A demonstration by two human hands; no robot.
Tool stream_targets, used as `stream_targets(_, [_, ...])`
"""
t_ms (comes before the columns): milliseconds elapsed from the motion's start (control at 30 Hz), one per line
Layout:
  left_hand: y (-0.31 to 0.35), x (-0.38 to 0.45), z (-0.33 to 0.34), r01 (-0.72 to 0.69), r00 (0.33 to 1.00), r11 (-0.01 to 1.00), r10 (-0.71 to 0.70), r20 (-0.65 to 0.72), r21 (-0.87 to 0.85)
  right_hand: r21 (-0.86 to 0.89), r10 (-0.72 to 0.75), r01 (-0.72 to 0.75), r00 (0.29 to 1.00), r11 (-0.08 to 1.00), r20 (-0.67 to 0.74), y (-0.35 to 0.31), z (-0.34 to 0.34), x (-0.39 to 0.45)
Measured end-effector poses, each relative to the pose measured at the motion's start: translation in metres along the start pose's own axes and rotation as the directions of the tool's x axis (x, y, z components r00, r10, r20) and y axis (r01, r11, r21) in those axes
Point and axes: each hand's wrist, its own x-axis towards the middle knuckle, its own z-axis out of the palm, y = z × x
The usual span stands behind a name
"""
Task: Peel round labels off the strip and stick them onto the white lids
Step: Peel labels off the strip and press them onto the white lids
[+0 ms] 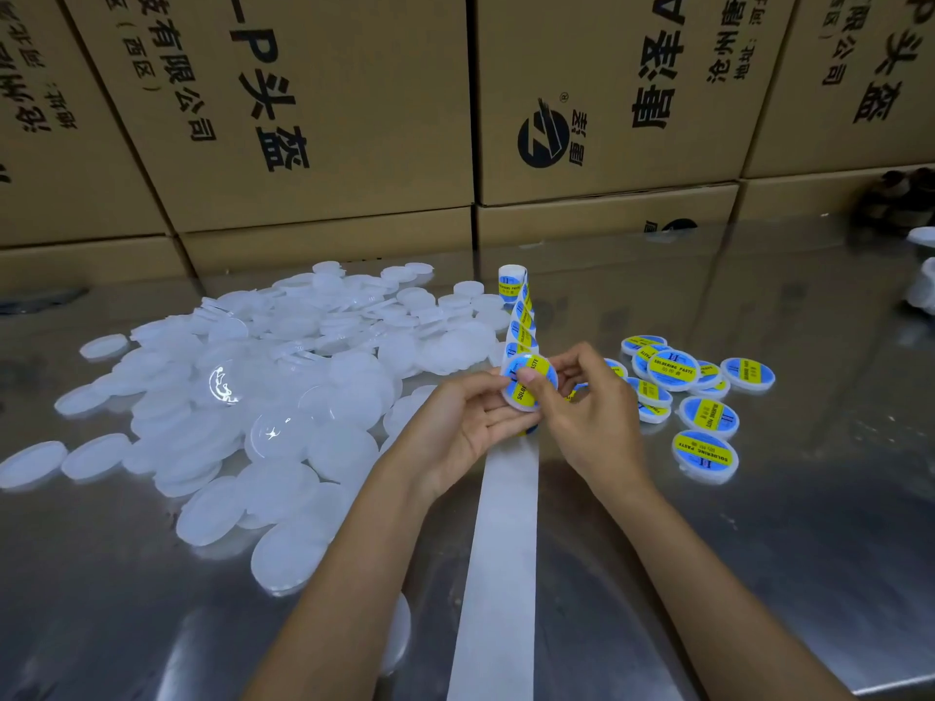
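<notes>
My left hand holds a white lid from below, its top bearing a round blue-and-yellow label. My right hand presses on that label with thumb and fingertips. Behind the hands the label strip rises to a small roll standing on the table. The strip's bare white backing trails toward me across the steel table. A large heap of plain white lids lies to the left. Several labelled lids lie to the right.
Stacked cardboard boxes with black print wall off the back of the table. A dark object and white items sit at the far right edge.
</notes>
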Motion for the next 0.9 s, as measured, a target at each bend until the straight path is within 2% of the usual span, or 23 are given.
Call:
stream_targets(167, [-0.002, -0.001, -0.002, -0.066, 0.995, 0.933, 0.086, -0.041, 0.355, 0.002, -0.002, 0.002, 1.000, 1.000, -0.014, 0.004, -0.002, 0.003])
stream_targets(233, [-0.002, -0.002, -0.004, -0.083, 0.992, 0.896, 0.117, -0.050, 0.436, 0.002, 0.002, -0.002, 1.000, 1.000, 0.002, 0.006, -0.003, 0.004])
stream_targets(400, [0.000, -0.003, -0.004, -0.157, 0.972, 0.859, 0.222, -0.079, 0.488, 0.034, 0.041, -0.044, 0.996, 0.998, 0.083, 0.009, -0.003, 0.005])
stream_targets(533, [0.003, -0.001, -0.005, -0.192, 0.941, 0.880, 0.291, -0.173, 0.435, 0.190, 0.087, -0.125, 0.976, 0.974, 0.200, -0.002, -0.004, 0.005])
stream_targets(667, [0.007, -0.003, -0.007, -0.217, 0.935, 0.887, 0.308, -0.172, 0.408, 0.246, 0.135, -0.240, 0.916, 0.939, 0.377, -0.008, -0.006, 0.004])
stream_targets(767, [0.007, -0.004, -0.006, -0.223, 0.913, 0.875, 0.343, -0.223, 0.430, 0.260, 0.125, -0.274, 0.873, 0.926, 0.472, -0.007, -0.006, 0.001])
stream_targets(900, [0.003, -0.004, -0.004, -0.203, 0.907, 0.855, 0.348, -0.238, 0.476, 0.280, 0.094, -0.240, 0.889, 0.930, 0.449, -0.005, -0.004, 0.000])
